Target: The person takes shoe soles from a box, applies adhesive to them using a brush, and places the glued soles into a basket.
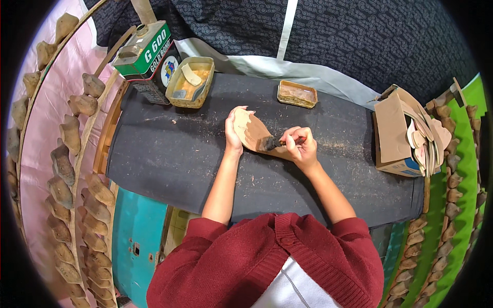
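My left hand [233,134] is closed on the left edge of a tan shoe insole [252,131], its fingers reaching around behind it. The insole lies tilted over the dark table, its wide end up and left, its narrow end toward my right hand. Most of its face looks darker brown, as if wet; a pale strip runs along the upper left. Pinched in my right hand [305,148] is a small brush [270,142], its dark bristles touching the insole near the middle. Most of the brush handle is hidden by my fingers.
On the black-covered table [169,154] stand a green and black metal can [146,59], a tub [205,84] holding scraps, and a shallow tray [298,95]. A cardboard box [393,133] of insoles stands right. Racks of shoe lasts [61,161] line both sides.
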Available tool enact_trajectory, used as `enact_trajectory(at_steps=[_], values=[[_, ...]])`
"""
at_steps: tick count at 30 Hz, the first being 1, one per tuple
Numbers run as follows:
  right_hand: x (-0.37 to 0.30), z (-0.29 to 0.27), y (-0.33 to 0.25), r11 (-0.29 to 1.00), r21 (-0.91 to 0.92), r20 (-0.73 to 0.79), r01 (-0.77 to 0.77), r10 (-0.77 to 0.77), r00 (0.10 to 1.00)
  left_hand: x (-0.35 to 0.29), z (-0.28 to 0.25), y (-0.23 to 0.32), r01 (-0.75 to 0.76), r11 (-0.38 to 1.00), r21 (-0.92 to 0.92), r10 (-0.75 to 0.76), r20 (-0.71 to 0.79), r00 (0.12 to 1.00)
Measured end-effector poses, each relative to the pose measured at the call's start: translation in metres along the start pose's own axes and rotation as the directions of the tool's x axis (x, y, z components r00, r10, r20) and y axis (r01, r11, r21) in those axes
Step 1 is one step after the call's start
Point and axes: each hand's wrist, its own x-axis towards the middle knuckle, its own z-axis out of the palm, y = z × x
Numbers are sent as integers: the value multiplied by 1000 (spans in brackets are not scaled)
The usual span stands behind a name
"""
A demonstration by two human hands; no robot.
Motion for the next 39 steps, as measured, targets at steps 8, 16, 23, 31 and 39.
enact_trajectory(at_steps=[8,16,23,31,39], values=[[75,-61,-3,991,-113,-257,-69,38,966,4,-1,2,22,998,-56,-22,3,1000],[149,-73,50,797,-593,-269,-110,-68,961,2,0,0,29,998,-64,-29,3,1000],[157,-41,76,749,-653,-169,-110,-2,986,1,2,4,2,999,-37,-2,12,1000],[148,-36,81,725,-686,-112,-68,-13,994,0,2,5,17,998,-58,-16,18,1000],[153,-40,50,745,-664,-146,-58,-54,988,3,1,4,26,997,-76,-26,2,1000]])
